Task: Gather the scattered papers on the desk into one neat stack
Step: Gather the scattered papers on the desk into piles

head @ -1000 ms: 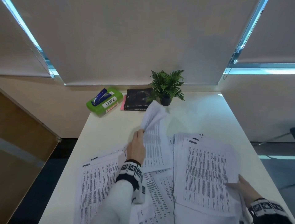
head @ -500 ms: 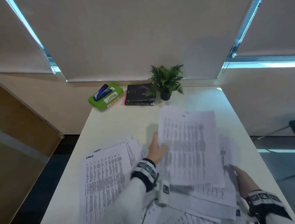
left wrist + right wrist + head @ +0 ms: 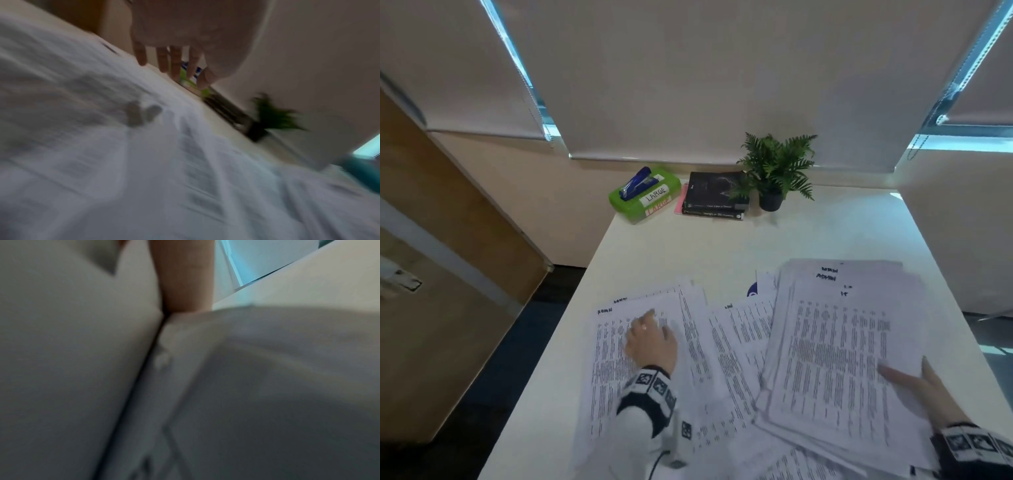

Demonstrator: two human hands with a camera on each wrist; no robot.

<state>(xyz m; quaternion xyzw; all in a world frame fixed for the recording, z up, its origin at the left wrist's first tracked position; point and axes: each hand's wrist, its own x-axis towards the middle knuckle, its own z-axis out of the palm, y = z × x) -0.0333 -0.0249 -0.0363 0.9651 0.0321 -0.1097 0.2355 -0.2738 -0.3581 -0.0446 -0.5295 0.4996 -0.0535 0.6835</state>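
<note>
Printed sheets lie scattered over the near half of the white desk [image 3: 722,246]. A thick paper stack [image 3: 839,359] sits at the right, and my right hand [image 3: 917,383] grips its right edge with the thumb on top. The right wrist view is blurred and shows one finger [image 3: 183,285] pressed against paper [image 3: 267,369]. More loose sheets [image 3: 613,377] lie at the left and in the middle [image 3: 736,342]. My left hand [image 3: 650,337] is over the left sheets. In the left wrist view its fingers [image 3: 174,65] are straight and hover just above the paper [image 3: 144,162], holding nothing.
At the desk's far edge stand a green box [image 3: 654,202] with a blue stapler [image 3: 635,183] on it, a pile of black books [image 3: 714,195] and a small potted plant [image 3: 774,171]. Something blue [image 3: 751,291] peeks out from under the sheets. The desk's left edge drops to the floor.
My left hand carried a lifted sheet to the right onto the stack, let it go, and has moved back left over the left sheets. The right hand stayed on the stack's edge.
</note>
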